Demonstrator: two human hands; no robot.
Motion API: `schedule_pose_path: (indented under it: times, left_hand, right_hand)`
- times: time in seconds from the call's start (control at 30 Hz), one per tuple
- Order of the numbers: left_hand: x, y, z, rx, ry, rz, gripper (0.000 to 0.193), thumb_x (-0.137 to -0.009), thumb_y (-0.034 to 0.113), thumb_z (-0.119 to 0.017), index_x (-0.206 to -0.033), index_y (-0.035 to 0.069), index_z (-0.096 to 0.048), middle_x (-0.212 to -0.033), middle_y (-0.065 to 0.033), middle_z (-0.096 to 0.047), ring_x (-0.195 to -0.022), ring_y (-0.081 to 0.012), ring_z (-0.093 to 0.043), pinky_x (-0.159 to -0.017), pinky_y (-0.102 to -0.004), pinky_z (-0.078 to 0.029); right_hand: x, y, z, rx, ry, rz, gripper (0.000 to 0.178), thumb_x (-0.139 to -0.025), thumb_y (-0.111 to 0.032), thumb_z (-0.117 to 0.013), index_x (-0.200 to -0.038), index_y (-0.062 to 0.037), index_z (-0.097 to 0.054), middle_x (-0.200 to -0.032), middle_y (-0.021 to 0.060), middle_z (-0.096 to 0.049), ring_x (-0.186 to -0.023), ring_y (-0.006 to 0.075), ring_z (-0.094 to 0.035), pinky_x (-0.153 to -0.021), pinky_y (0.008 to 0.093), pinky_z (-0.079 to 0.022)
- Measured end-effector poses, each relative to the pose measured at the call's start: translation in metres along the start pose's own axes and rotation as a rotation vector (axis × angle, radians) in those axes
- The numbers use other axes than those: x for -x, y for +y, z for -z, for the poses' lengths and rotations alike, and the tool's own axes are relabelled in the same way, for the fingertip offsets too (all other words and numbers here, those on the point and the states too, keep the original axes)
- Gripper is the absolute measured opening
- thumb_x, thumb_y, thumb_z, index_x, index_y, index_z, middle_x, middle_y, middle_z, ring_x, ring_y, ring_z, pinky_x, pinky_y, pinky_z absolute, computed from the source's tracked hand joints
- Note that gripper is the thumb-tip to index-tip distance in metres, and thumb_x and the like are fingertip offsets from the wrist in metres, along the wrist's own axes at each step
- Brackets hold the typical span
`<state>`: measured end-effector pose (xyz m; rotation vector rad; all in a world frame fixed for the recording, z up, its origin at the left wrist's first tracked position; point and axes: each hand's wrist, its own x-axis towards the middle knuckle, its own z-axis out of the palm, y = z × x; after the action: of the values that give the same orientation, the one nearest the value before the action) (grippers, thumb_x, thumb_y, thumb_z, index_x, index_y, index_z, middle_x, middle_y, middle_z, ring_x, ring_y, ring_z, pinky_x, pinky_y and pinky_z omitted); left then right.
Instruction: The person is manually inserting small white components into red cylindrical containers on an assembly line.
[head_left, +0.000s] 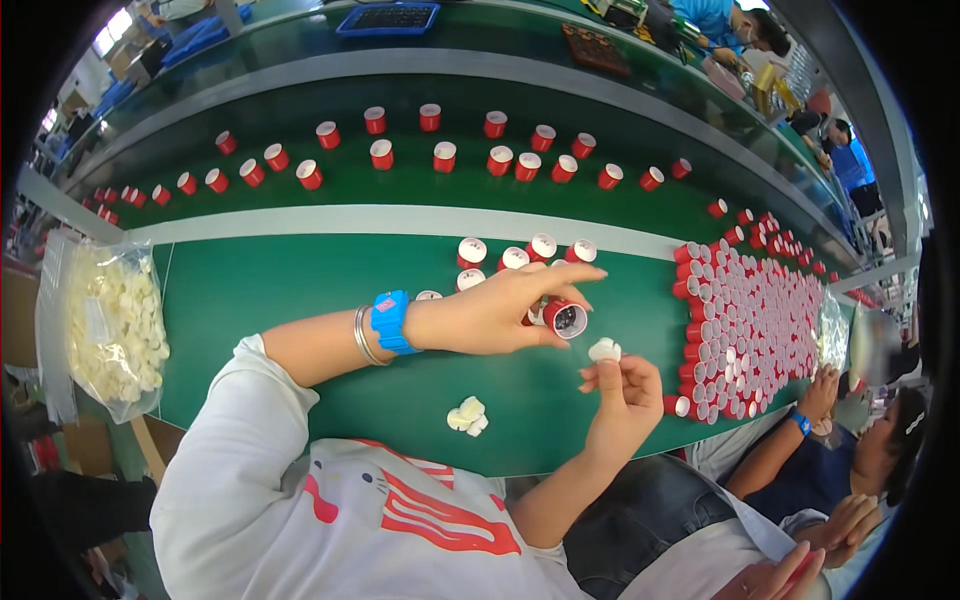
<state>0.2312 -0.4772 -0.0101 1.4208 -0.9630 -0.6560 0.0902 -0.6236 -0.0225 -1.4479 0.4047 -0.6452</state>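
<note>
I see the left hand gripping a red cup, tipped so its pale-rimmed mouth faces me, dark contents inside. Just below and to the right, the right hand pinches a small white piece between thumb and fingers, apart from the cup. A small cluster of red cups crowds the left hand's far side; nearer the body lies a white pile, short of the counter's near edge. Rightward I have a narrow green gap before the packed block of cups; leftward, wider room reaches a clear bag overhanging the left edge. A pale strip bounds the far side, with spaced cups beyond.
</note>
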Motion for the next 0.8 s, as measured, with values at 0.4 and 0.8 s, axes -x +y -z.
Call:
schedule_pose_path:
  times: [0.4, 0.8]
  left_hand:
    - [0.003, -0.022, 0.001, 0.029, 0.026, -0.047, 0.046, -0.077, 0.005, -0.071, -0.119, 0.004, -0.053, -0.108, -0.0088, -0.053, -0.102, -0.0194, -0.056, -0.079, -0.0250, -0.052]
    - [0.004, -0.020, 0.000, -0.144, 0.091, -0.105, 0.041, -0.078, 0.001, -0.068, -0.118, 0.004, -0.059, -0.116, -0.0118, -0.061, -0.104, -0.0214, -0.060, -0.083, -0.0305, -0.052]
  right_hand:
    - [-0.010, 0.010, -0.023, -0.274, -0.057, -0.085, 0.019, -0.088, -0.007, -0.060, -0.099, 0.0090, -0.060, -0.115, 0.0160, -0.055, -0.085, 0.0161, -0.059, -0.070, 0.0263, -0.049]
    - [-0.007, 0.000, -0.020, -0.156, -0.004, -0.084, 0.012, -0.086, -0.006, -0.062, -0.088, 0.0066, -0.064, -0.115, 0.0145, -0.052, -0.092, 0.0175, -0.057, -0.075, 0.0265, -0.047]
